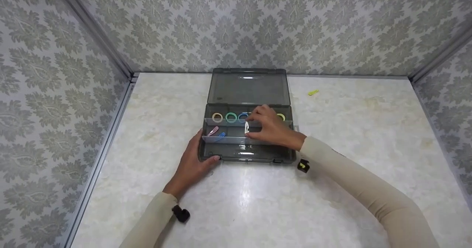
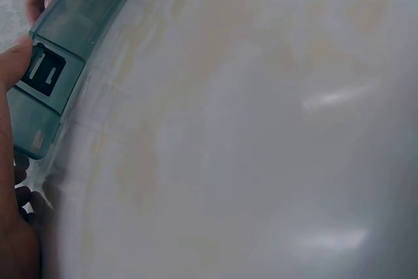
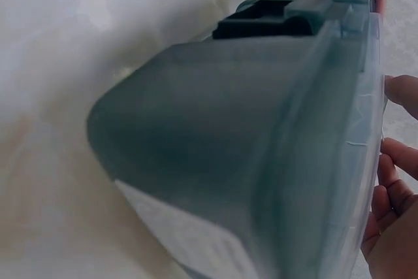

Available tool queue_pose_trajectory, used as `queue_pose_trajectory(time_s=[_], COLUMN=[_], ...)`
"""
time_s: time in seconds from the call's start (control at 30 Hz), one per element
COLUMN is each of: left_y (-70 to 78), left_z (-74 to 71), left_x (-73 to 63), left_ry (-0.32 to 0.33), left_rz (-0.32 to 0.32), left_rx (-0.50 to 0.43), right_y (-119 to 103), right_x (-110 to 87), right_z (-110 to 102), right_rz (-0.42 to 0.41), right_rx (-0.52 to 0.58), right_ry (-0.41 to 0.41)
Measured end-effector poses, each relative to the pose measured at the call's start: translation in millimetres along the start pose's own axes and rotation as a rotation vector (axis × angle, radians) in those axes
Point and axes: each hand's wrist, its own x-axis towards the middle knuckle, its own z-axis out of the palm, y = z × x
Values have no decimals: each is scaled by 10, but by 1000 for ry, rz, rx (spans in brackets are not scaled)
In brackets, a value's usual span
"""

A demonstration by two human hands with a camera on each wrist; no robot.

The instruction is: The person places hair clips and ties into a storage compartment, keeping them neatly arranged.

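Observation:
A dark translucent plastic organizer box lies with its lid folded back. My left hand grips the box's front left corner, thumb over the front rim and fingers along the side. In the left wrist view that thumb sits beside the black latch. My right hand pinches a white snap hair clip between thumb and fingers over the middle compartment. In that compartment, a pink hair clip and a blue hair clip lie at the left.
The back compartment holds several hair ties, among them a beige one, a green one and a yellow one. A yellow hair clip lies on the marbled table at the right. Patterned walls stand behind and beside it.

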Motion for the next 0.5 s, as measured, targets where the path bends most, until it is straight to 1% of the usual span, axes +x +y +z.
queue_pose_trajectory(time_s=[0.13,0.37,0.5], left_y=[0,-2,5], left_z=[-1,-4,-2], left_x=[4,0,-1], left_ry=[1,-3,-4], left_rz=[0,-15,-25], left_rx=[-1,-5,-7], right_y=[-33,-62,-68], right_x=[51,124,167], right_z=[14,44,67], right_rz=[-2,-46,-55], right_rx=[-6,-4,-6], right_ry=[-16,-25,-30])
